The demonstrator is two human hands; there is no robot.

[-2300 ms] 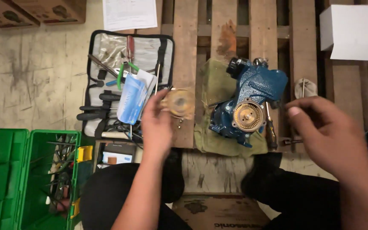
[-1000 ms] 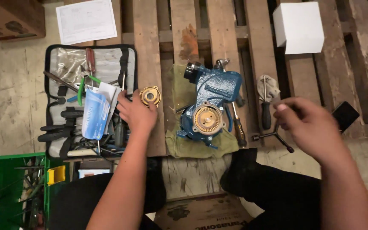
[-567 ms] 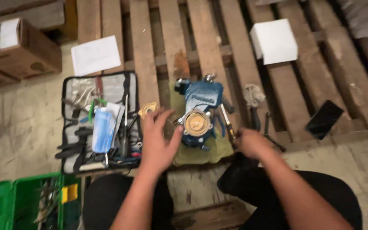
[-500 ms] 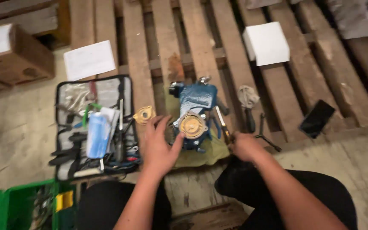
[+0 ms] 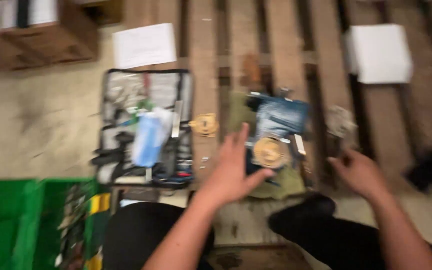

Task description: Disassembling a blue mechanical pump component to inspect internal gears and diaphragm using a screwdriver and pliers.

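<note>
The view is blurred by motion. A blue pump body (image 5: 279, 120) with a brass round part on its front lies on a green cloth (image 5: 286, 182) on a wooden pallet. My left hand (image 5: 232, 167) hovers open just left of it, fingers spread, holding nothing. A brass disc (image 5: 204, 124) lies on a plank above that hand, apart from it. My right hand (image 5: 358, 172) is to the right of the pump, fingers loosely curled; whether it holds anything is lost in the blur.
An open black tool case (image 5: 143, 125) with tools and a blue bottle lies at left. Green crates (image 5: 31, 220) stand at lower left. A white box (image 5: 378, 52), a paper sheet (image 5: 143, 45), a black flat object (image 5: 431, 165) and cardboard boxes (image 5: 36, 30) surround the pallet.
My left hand put the brass disc down on the plank and moved toward the pump. My right hand drew back toward me. The view shifted.
</note>
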